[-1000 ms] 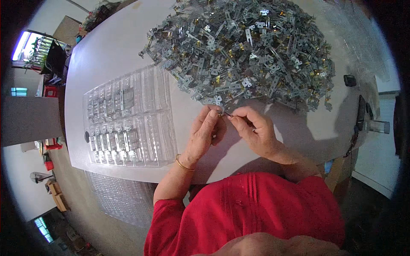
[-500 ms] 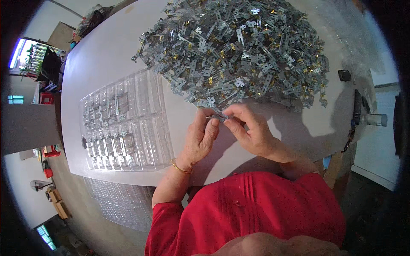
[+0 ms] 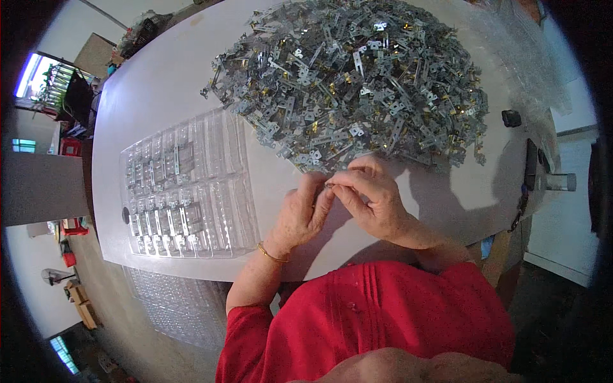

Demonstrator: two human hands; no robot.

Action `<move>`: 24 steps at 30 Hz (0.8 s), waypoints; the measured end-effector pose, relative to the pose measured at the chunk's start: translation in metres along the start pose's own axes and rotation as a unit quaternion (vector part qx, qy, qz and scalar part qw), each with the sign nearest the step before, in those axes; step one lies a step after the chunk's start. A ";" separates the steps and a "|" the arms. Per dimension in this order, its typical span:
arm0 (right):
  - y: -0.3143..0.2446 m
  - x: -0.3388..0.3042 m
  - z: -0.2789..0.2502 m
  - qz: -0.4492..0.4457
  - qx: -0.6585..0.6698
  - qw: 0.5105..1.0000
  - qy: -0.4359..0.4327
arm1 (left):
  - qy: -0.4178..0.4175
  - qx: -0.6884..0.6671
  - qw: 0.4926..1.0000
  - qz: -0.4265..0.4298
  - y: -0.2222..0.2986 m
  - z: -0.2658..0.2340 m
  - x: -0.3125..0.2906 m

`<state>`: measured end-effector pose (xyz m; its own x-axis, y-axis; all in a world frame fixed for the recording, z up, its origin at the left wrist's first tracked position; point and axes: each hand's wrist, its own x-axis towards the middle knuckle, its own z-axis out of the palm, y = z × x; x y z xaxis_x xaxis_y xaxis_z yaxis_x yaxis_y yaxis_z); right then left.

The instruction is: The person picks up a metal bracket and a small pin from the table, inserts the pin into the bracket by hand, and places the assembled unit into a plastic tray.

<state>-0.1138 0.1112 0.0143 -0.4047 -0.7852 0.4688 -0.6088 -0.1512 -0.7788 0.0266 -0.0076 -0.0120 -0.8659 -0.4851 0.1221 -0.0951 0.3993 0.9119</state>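
My left hand (image 3: 297,215) and my right hand (image 3: 378,202) meet at the near edge of a big heap of small metal brackets (image 3: 361,89). Both are closed, fingertips pinched together on a small metal bracket (image 3: 329,185), of which only a sliver shows; the fingers cover the rest. To the left of my hands lies a clear plastic tray (image 3: 225,153) with long slots in two rows. Silvery brackets (image 3: 171,220) fill several slots on its left side, and its right-hand slots hold none.
The white table (image 3: 159,83) carries heap and tray. A dark round object (image 3: 126,215) touches the tray's left edge. Clear plastic sheeting (image 3: 175,306) hangs below the table's front edge. On the right are a small black object (image 3: 511,118) and a clear cylinder (image 3: 562,182).
Both hands have shifted slightly toward me, and the fingers have closed further over the bracket, which showed more before. The tray's contents look the same.
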 end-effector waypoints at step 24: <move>0.003 -0.004 0.004 0.197 0.093 0.975 -0.049 | 0.011 -0.434 0.879 -0.198 0.002 -0.003 0.006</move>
<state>-0.1115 0.1117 0.0089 -0.5095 -0.8565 0.0831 -0.2813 0.0745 -0.9567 0.0227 -0.0119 -0.0087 -0.8382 -0.4720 -0.2732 0.0324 -0.5432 0.8390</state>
